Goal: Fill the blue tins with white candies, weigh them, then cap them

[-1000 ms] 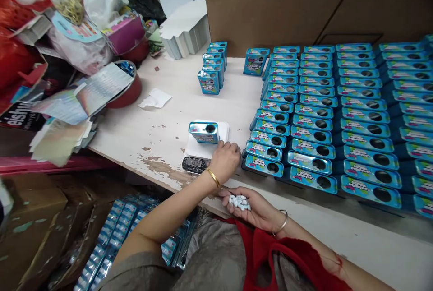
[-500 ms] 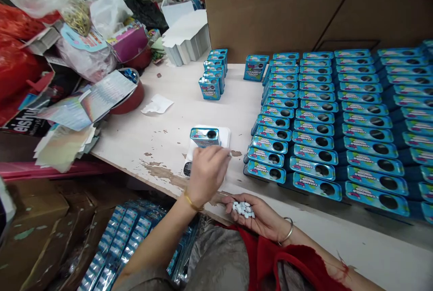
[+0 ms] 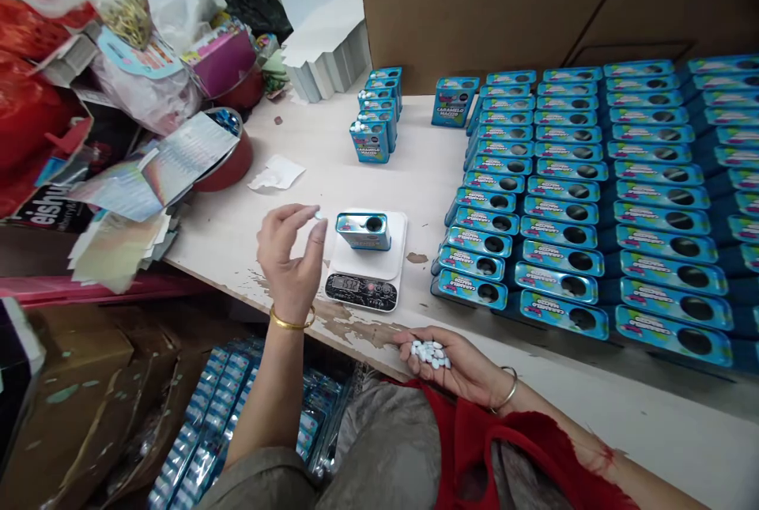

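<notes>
My left hand (image 3: pixel 289 255) is raised just left of a small white scale (image 3: pixel 368 263) and pinches one white candy (image 3: pixel 319 216) between thumb and forefinger. A blue tin (image 3: pixel 363 231) with a round hole in its top stands on the scale. My right hand (image 3: pixel 449 366) rests palm up at the table's near edge, cupped around a heap of white candies (image 3: pixel 431 353).
Rows of blue tins (image 3: pixel 593 194) lie packed over the right of the white table (image 3: pixel 332 178). A short line of upright tins (image 3: pixel 373 119) stands at the back before a cardboard box (image 3: pixel 504 4). Bags, papers and a red bowl (image 3: pixel 228 166) crowd the left.
My left hand has moved from the scale's right front corner, across it, to its left and risen, now pinching one candy. The right hand has stayed put with its candies.
</notes>
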The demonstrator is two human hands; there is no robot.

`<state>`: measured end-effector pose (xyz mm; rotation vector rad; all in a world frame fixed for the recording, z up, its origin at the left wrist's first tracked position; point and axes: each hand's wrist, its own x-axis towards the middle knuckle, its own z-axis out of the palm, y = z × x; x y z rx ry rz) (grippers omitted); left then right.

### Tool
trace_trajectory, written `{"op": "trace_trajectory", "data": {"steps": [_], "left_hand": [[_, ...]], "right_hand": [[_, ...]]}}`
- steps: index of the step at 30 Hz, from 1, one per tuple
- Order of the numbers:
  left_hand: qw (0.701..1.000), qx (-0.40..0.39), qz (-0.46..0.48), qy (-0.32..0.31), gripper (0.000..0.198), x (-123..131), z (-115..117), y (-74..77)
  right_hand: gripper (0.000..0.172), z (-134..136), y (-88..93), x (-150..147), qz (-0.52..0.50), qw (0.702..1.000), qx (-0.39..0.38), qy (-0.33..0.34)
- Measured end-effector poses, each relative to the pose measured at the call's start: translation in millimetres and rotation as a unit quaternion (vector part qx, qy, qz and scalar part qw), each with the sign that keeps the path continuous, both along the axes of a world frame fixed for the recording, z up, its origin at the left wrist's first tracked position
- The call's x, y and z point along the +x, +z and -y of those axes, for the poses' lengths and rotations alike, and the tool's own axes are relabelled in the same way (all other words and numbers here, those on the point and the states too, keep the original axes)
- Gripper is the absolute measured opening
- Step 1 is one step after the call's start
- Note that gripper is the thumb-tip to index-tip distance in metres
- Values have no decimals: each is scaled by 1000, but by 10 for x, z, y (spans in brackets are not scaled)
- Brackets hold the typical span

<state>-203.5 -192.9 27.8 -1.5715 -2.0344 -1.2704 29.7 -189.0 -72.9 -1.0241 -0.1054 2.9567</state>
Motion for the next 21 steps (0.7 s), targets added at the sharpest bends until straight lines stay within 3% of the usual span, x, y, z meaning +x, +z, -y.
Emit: {"op": "trace_trajectory", "data": {"steps": [3, 8, 18, 21], "left_hand": [[999, -1, -1, 32, 15, -74, 118, 37], [999, -32, -4, 19, 13, -80, 183, -37], [983, -129, -94, -91, 26, 177, -24, -334], [981, -133, -85, -116, 26, 240, -63, -340]], "right_hand": [[24, -2, 6, -4, 3, 1000, -5, 5], [24, 3, -10, -3, 4, 1000, -9, 3], [25, 12, -9, -14, -1, 1000, 14, 2], [25, 8, -4, -14, 0, 1000, 14, -1]]}}
